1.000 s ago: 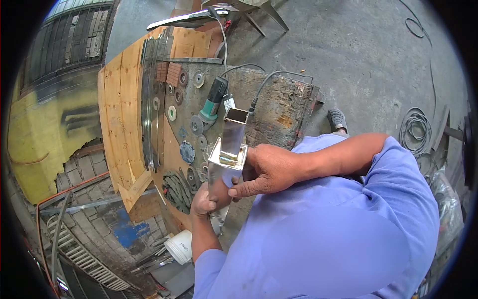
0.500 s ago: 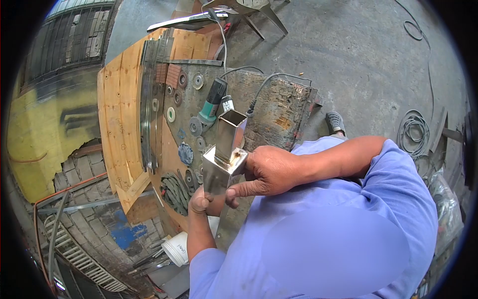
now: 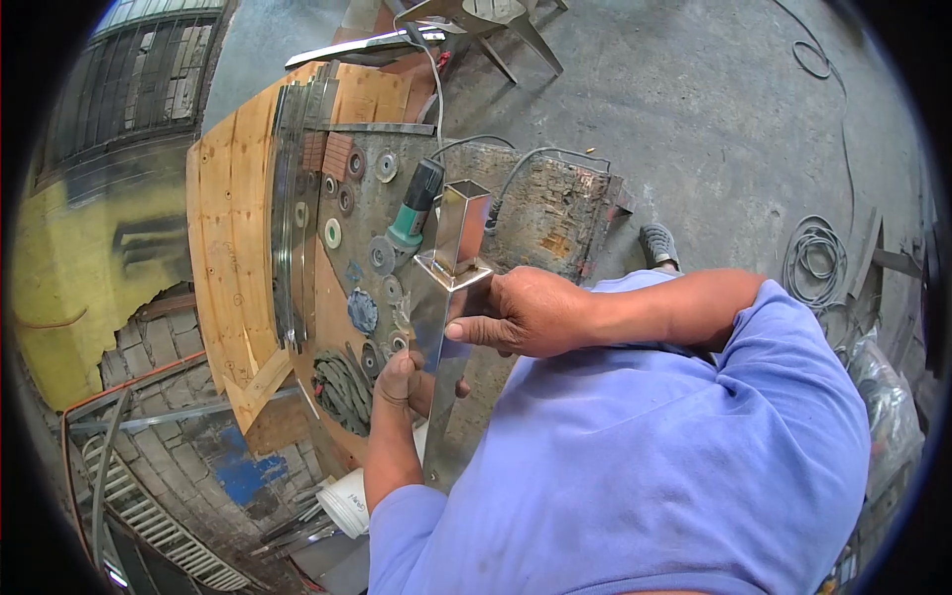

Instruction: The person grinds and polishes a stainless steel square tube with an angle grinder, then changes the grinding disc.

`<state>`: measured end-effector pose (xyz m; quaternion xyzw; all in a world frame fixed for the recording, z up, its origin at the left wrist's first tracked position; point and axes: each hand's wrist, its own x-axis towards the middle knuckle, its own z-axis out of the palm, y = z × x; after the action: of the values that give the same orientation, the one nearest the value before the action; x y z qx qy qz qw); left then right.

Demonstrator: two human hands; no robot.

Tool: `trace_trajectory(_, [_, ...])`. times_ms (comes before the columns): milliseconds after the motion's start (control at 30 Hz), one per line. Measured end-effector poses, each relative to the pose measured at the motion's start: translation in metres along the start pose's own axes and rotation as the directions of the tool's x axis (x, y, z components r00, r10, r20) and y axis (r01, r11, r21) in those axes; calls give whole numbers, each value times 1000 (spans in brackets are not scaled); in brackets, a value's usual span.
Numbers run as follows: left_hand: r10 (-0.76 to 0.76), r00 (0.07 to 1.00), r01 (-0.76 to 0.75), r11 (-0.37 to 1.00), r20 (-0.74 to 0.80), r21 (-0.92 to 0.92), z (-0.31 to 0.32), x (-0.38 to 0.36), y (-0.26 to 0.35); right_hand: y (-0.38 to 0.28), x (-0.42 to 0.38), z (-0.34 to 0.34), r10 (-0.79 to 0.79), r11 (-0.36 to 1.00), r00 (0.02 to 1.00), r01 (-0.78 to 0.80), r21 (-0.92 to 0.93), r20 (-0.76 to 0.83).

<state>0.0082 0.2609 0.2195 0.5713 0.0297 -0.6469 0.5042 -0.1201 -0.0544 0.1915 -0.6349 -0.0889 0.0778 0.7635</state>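
Note:
A shiny square metal tube (image 3: 461, 226) stands on the flat end of a wider, long metal piece (image 3: 433, 337), with a bright, slightly discoloured seam where they meet. My right hand (image 3: 531, 312) grips the wider piece from the right, just below the seam, thumb across its face. Lower down, my left hand (image 3: 402, 382) holds the same piece from the left, its fingers partly hidden behind the metal. Just left of the square tube, a green and black angle grinder (image 3: 412, 213) lies on the worn workbench (image 3: 540, 213).
Several abrasive discs (image 3: 382, 254), red-brown blocks (image 3: 335, 156) and a crumpled dark cloth (image 3: 342, 392) lie on the bench. Metal strips (image 3: 288, 213) rest beside plywood (image 3: 233, 218). A white bucket (image 3: 345, 504) is below left. A coiled cable (image 3: 816, 263) lies on the floor at right.
The metal piece has tilted, so its end face appears narrower and more of its long side shows. Both hands appear slightly higher, still on it. The whole view has shifted a little.

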Motion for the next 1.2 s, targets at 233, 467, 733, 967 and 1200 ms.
trace_trajectory(233, [206, 947, 45, 680, -249, 732, 41, 57, 1, 52, 7, -25, 401, 907, 913, -384, 173, -76])
trace_trajectory(467, [251, 912, 153, 525, -324, 837, 23, 133, -42, 159, -12, -40, 344, 902, 914, -386, -195, -215])
trace_trajectory(733, [558, 735, 231, 327, -385, 916, 13, 163, -78, 139, -42, -79, 484, 702, 829, -559, -441, -279])
trace_trajectory(967, [795, 497, 199, 286, -348, 937, -8, 183, -141, 124, -18, -88, 442, 620, 851, -519, -588, -285])
trace_trajectory(1200, [871, 334, 413, 208, -360, 887, 4, 183, -142, 83, 24, -71, 217, 652, 967, -246, -717, -134])
